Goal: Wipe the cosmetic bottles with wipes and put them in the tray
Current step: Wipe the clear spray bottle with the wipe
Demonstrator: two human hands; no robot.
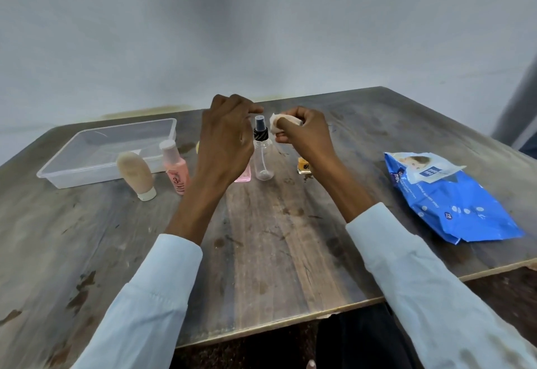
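Right hand (pixel 302 133) grips crumpled white wipe (pixel 274 123) beside clear plastic spray bottle w/ black pump (pixel 263 150) (standing upright); left hand (pixel 228 136) hovers loosely open, holding nothing.

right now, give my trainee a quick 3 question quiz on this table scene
1. True or false: the clear tray already holds a bottle.
2. What does the right hand grip? A) wipe B) cap C) wipes pack
3. Fill in: the clear spray bottle stands between the two ____.

Key: 1 false, no bottle shows in it; 2 A, a crumpled wipe; 3 hands, with the left hand beside it.
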